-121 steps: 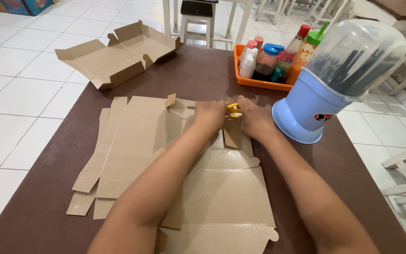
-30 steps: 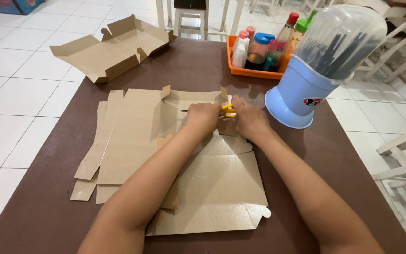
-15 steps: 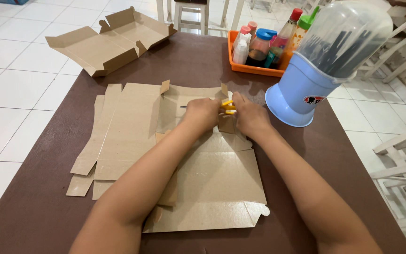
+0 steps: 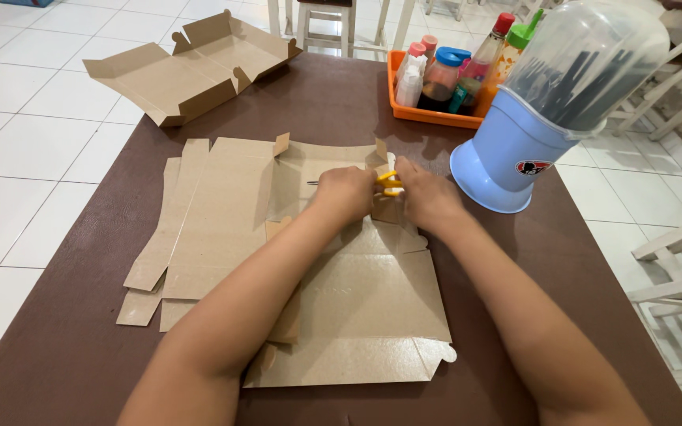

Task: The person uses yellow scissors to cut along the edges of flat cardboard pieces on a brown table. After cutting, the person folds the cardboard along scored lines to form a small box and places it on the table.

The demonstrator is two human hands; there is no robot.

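left hand [image 4: 346, 192] grip closed on yellow-handled scissors [image 4: 388, 183] | right hand [image 4: 429, 199] grip pinching small flap of flat brown cardboard box blank [image 4: 372, 300] | blank lies mid dark brown table [image 4: 333, 102] | light blue domed container [image 4: 550, 110] just right

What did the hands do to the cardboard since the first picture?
The small cardboard flap between the left hand and right hand, flat earlier, now stands folded up. Both hands stayed there, the yellow-handled tool between them. The folded box and condiment tray stayed put.
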